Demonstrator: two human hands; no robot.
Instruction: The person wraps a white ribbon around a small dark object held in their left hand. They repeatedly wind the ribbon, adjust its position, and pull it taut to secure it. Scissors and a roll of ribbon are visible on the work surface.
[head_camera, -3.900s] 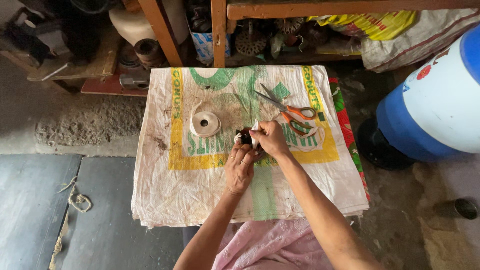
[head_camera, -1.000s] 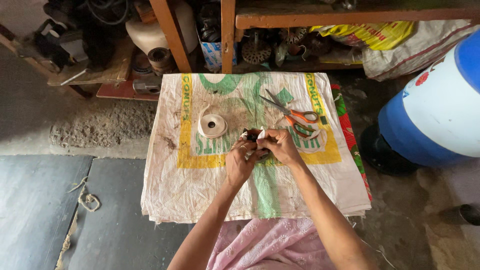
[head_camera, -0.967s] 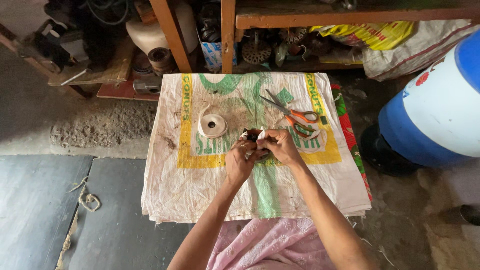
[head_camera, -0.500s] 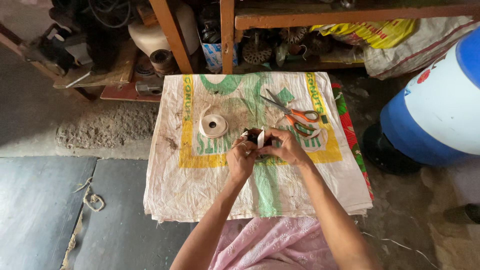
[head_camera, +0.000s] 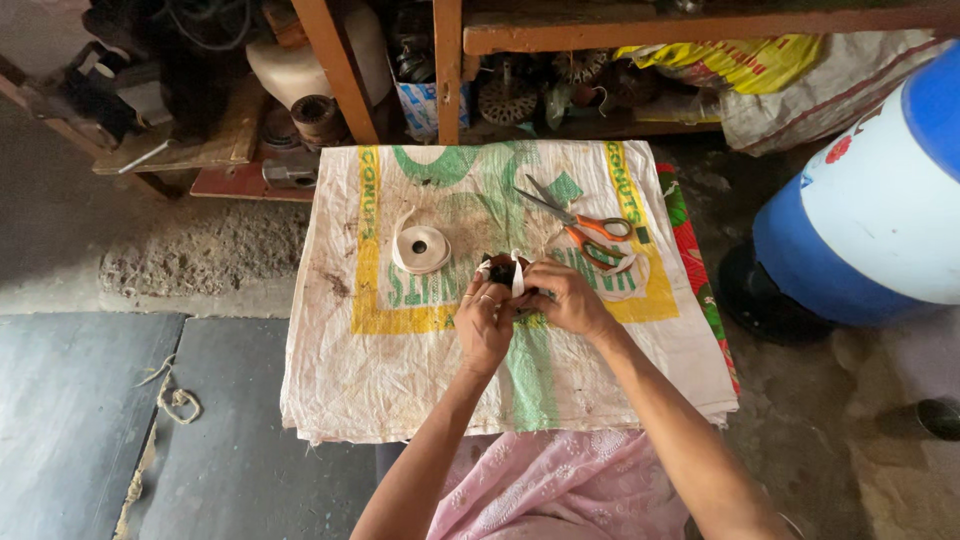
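Note:
My left hand and my right hand meet over a printed white sack spread on a low stand. Together they pinch a small dark round part with a strip of white tape looped over it; most of the part is hidden by my fingers. A roll of white tape lies just left of my hands with a loose end curling up. Orange-handled scissors lie shut on the sack just beyond my right hand.
A blue and white drum stands at the right. Wooden shelving behind the sack holds motor parts, a pale jug and bags. A knotted cord lies on the grey floor at the left. A pink garment covers my lap.
My hands have stayed together on the small dark part, shifting only slightly; the white tape strip now stands up between my fingers. Roll and scissors have not moved.

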